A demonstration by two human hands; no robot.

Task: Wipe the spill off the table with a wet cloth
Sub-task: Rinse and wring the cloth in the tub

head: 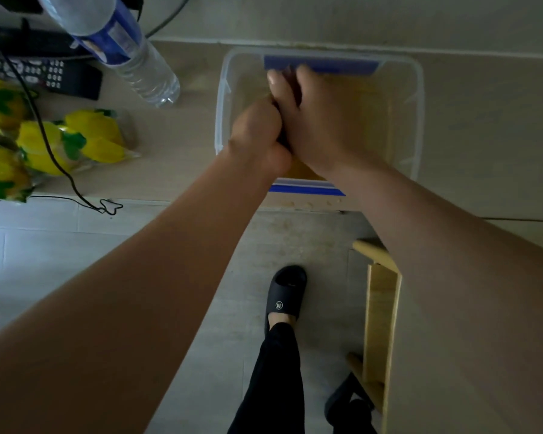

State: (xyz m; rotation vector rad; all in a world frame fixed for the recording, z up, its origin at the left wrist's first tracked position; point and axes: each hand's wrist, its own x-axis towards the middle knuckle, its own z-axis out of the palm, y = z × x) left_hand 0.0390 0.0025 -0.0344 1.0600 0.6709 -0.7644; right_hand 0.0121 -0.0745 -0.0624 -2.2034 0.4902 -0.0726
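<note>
Both hands over clear plastic tub (418, 98) with blue clips, at table (483, 126) front edge. Left hand (259, 137) fisted, right hand (323, 120) curled, pressed together around dark cloth (283, 142), mostly hidden, only sliver visible between palms. Water bottle (132, 54), remote control (44, 73), yellow-green packets (85, 136) toward table left end.

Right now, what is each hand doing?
Left hand: grip curled round something dark, barely visible, over the clear tub.
Right hand: clasped on the same dark thing.
</note>
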